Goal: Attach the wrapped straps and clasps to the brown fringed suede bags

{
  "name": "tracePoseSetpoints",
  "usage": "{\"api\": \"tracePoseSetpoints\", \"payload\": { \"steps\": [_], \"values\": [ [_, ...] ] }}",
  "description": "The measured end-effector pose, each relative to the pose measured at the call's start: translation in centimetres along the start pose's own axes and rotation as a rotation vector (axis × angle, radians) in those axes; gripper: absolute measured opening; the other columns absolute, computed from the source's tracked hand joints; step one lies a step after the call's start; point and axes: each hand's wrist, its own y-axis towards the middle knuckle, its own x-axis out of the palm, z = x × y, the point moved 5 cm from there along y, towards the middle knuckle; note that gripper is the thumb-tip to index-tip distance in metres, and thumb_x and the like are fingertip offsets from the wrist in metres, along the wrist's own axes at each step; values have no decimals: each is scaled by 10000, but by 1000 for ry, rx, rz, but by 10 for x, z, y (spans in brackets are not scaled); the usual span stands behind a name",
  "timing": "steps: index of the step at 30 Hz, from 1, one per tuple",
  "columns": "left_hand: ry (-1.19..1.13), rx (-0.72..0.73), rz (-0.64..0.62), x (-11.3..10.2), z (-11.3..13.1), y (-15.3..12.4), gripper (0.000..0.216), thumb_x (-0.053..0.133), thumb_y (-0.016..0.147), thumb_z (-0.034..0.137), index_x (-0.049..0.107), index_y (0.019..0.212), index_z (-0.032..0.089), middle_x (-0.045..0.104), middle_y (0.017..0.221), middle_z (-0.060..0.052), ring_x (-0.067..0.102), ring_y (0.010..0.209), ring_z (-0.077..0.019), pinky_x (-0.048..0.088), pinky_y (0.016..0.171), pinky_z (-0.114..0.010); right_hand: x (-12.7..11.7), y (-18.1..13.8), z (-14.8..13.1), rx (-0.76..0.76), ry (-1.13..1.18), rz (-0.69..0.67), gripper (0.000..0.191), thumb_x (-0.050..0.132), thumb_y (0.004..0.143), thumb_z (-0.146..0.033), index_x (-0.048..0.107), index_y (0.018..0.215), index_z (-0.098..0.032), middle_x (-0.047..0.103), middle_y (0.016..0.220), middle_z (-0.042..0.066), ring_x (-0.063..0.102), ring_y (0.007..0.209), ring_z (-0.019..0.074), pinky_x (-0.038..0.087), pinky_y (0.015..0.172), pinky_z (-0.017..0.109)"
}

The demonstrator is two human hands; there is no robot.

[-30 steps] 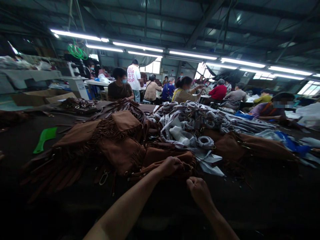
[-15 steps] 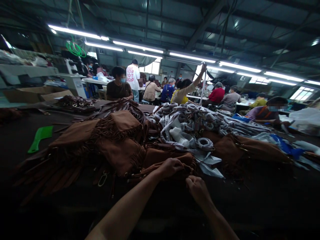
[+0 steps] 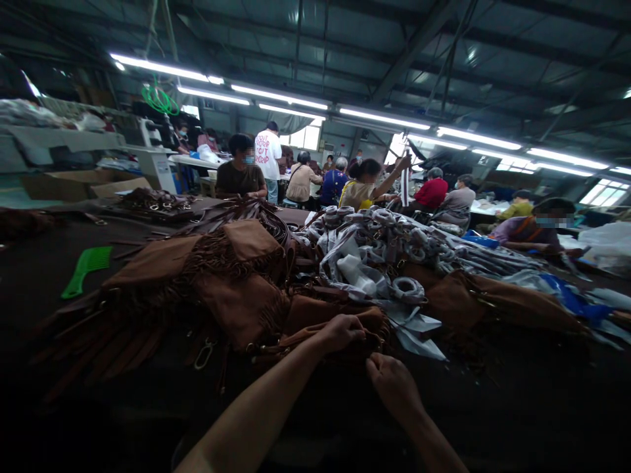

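My left hand is closed on the upper edge of a brown fringed bag at the front of the pile. My right hand is closed just to the right of the bag's near corner, fingers pressed together. Whatever sits in its fingers is too dark and small to make out. More brown bags with fringes lie to the left, overlapping one another. A gold-coloured metal clasp hangs at the front of that heap.
A green comb lies at the left. Behind my hands is a heap of wrapped, coiled straps, with another brown bag to its right. Blue plastic lies farther right. Several people sit across the table, one person holding up a strap.
The view has shifted slightly, moving the scene a little rightward. Both hands keep nearly the same position at the bag. Across the table, the person's raised arm has come lower.
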Motion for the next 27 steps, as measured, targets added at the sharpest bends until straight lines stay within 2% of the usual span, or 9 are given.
{"api": "tracePoseSetpoints", "payload": {
  "steps": [3,5,7,9,11,14,17,19,27],
  "values": [
    [-67,24,37,-1,-2,0,235,540,796,330,622,876,125,616,728,-4,515,650,-112,375,594,-215,-5,-3,4,64,189,84,251,442,856,-375,628,863,-205,631,645,22,583,616,161,343,580,264],
    [-113,55,73,-2,-1,0,214,506,815,316,598,858,128,595,694,3,509,632,-108,380,594,-216,-6,-5,7,107,442,119,364,491,820,-450,594,1059,-196,621,616,3,578,565,164,384,552,264],
    [-147,63,87,-2,-1,0,199,492,821,309,579,835,131,581,674,6,506,618,-106,386,597,-219,-2,-3,8,136,765,57,451,520,776,-514,599,1049,-164,640,648,25,604,585,178,439,557,280],
    [-159,51,90,-2,-2,0,180,496,816,299,567,821,133,582,682,4,507,621,-105,389,601,-220,2,1,4,118,1072,-65,439,549,737,-507,630,980,-150,688,826,91,655,747,212,497,666,323],
    [-173,40,87,-3,-4,2,167,509,808,294,559,825,135,587,708,1,510,634,-104,388,603,-218,1,7,-1,59,1211,-150,452,609,676,-444,634,1025,-157,678,1017,123,652,895,233,503,779,362],
    [-241,34,66,-2,-5,3,169,509,809,300,545,833,137,585,715,0,511,628,-103,388,600,-218,-9,17,-2,9,935,-90,430,621,683,-430,649,1023,-168,688,948,94,648,813,216,502,735,353],
    [-260,26,101,-5,-4,3,168,500,812,298,539,804,135,571,666,7,480,582,-94,368,587,-218,-26,27,-4,-21,445,186,338,505,801,-459,691,874,-186,675,865,79,618,797,209,466,729,330],
    [-255,39,144,-9,1,1,172,506,810,301,539,790,134,563,657,10,466,581,-93,356,592,-219,-31,34,-10,-54,309,299,339,439,847,-422,691,851,-196,671,913,79,610,849,201,445,754,304],
    [-344,37,250,-23,9,-6,172,560,776,302,528,771,133,489,658,29,419,610,-87,335,600,-211,-16,54,-25,-21,125,238,295,487,852,-438,713,898,-255,718,886,51,652,779,193,398,633,262]
  ]
}}
